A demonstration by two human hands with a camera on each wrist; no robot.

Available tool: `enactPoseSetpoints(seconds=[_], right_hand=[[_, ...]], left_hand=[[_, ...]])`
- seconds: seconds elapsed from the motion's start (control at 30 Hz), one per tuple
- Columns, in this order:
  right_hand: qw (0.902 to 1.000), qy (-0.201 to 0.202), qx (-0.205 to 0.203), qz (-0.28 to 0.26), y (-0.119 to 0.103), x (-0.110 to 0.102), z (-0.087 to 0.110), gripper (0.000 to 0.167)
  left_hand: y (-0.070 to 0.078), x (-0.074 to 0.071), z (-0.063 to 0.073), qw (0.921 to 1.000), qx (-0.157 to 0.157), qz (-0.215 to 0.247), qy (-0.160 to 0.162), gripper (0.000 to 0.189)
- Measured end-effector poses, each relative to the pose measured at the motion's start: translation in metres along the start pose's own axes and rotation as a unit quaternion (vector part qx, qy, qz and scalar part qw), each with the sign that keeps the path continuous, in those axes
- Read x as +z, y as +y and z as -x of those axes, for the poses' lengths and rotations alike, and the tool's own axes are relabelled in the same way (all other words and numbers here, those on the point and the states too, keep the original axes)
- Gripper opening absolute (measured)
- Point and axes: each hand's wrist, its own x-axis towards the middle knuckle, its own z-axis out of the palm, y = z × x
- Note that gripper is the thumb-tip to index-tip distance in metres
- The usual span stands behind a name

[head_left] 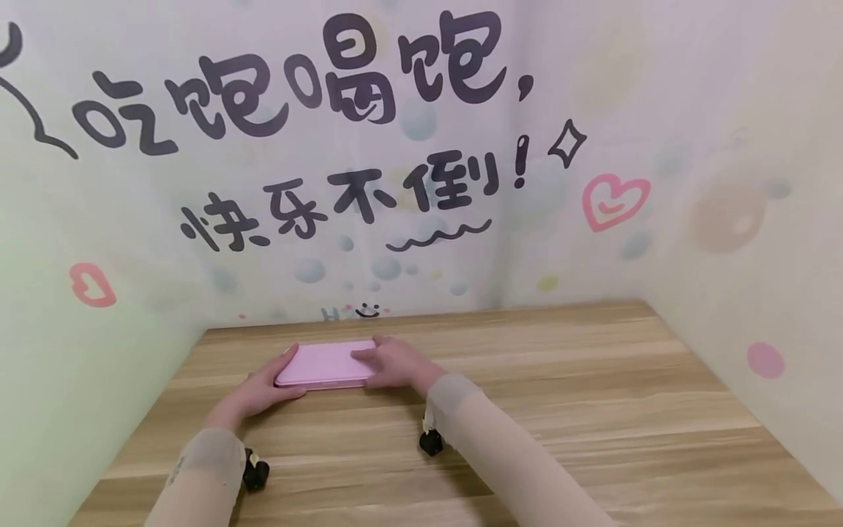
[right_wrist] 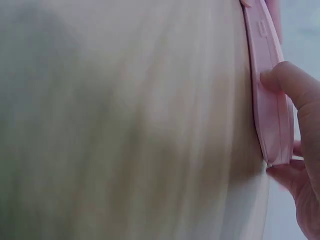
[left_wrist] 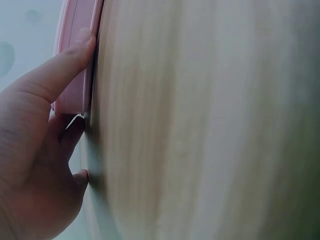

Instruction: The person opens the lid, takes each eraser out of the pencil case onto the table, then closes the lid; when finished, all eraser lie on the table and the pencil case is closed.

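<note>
A flat pink case (head_left: pixel 327 364) with a lid seam along its front lies near the back of the wooden table. My left hand (head_left: pixel 255 388) holds its left end, the thumb on the front side and fingers around the far corner. At the right end, my right hand (head_left: pixel 397 364) grips the case, one finger reaching over the top. In the right wrist view the thumb presses the front side of the case (right_wrist: pixel 267 115), and a small latch shows farther along. The left wrist view has the left thumb on the case's side (left_wrist: pixel 75 95). Whatever the case contains is hidden.
The wooden table (head_left: pixel 560 410) meets a printed white backdrop (head_left: pixel 540 241) just behind the case. Pale side walls (head_left: pixel 757 293) stand left and right. A small black device (head_left: pixel 255 471) hangs at the left wrist, another black device (head_left: pixel 431 442) at the right.
</note>
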Motion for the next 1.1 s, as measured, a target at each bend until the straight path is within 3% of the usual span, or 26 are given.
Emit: enactPoseSetpoints(seconds=[0.27, 0.43, 0.87, 1.1], right_hand=[[0.9957, 0.008, 0.006, 0.092, -0.012, 0.018, -0.014, 0.068], [0.9925, -0.006, 0.015, 0.121, -0.022, 0.021, -0.020, 0.071], [0.9907, -0.026, -0.009, 0.133, -0.034, 0.018, -0.024, 0.067], [0.9954, -0.048, -0.006, 0.082, -0.032, 0.009, -0.028, 0.061]], left_hand=[[0.000, 0.006, -0.005, 0.9999, 0.006, 0.014, -0.002, 0.096], [-0.002, 0.007, -0.007, 0.9997, 0.009, 0.021, 0.006, 0.097], [-0.004, 0.001, -0.002, 0.9996, 0.001, -0.019, 0.022, 0.095], [-0.004, -0.001, -0.002, 0.9996, 0.003, -0.022, 0.018, 0.093]])
